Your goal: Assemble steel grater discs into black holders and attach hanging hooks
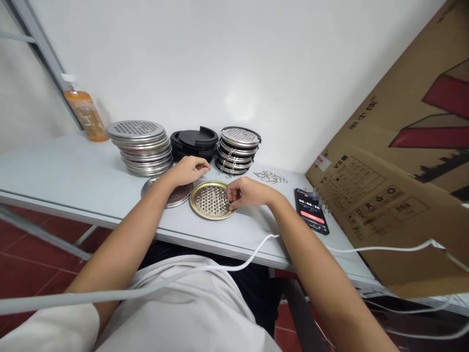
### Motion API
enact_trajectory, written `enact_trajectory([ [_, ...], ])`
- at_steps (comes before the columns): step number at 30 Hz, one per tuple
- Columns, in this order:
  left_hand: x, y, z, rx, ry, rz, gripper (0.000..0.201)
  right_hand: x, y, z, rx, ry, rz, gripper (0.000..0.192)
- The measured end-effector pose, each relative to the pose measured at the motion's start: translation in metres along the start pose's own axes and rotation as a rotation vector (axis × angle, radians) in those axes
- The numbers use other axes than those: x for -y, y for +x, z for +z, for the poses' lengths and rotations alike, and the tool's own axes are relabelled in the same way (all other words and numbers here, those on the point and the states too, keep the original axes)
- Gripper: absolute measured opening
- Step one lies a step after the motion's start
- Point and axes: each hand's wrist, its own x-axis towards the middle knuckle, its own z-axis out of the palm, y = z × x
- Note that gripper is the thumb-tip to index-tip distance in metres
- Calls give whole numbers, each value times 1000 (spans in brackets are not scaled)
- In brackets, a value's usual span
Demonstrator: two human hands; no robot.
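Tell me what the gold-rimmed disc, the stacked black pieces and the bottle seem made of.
Gold-rimmed disc: likely metal, with a shiny rim and bright glints around its holes.
Stacked black pieces: probably matte plastic, judging by their dull, even surface; rubber is possible.
Bottle: apparently glossy, clear plastic, since its orange body looks see-through; glass isn't ruled out.

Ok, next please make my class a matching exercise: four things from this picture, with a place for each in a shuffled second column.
Things
1. Clear bottle of orange liquid
2. Round black plastic pieces
3. Round, gold-rimmed, perforated metal disc
4. Black rectangular phone

Places
A. Beside the large brown cardboard box
B. With the right hand at its edge
C. Farthest left of the four
D. Between the silver metal disc stack and the silver-and-black stack

Pairs: 1-C, 2-D, 3-B, 4-A
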Motion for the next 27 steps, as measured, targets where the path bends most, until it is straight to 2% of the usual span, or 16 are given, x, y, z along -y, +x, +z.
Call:
enact_trajectory([
  [6, 15, 0, 0, 255, 38, 11, 29, 3, 3, -1, 20, -98, 7, 15],
  [11, 19, -1, -1, 404, -52, -2, 33, 10, 9, -3, 60, -228, -11, 14],
  [15, 22, 1, -2, 464, -129, -18, 38, 16, 14, -3, 99, -296, -3, 12],
  [22, 29, 6, -1, 522, -172, -8, 34, 18, 21, -3, 149, -380, 15, 9],
  [27, 27, 11, -1, 574, -116, -14, 35, 22, 17, -2, 132, -427, 55, 8],
])
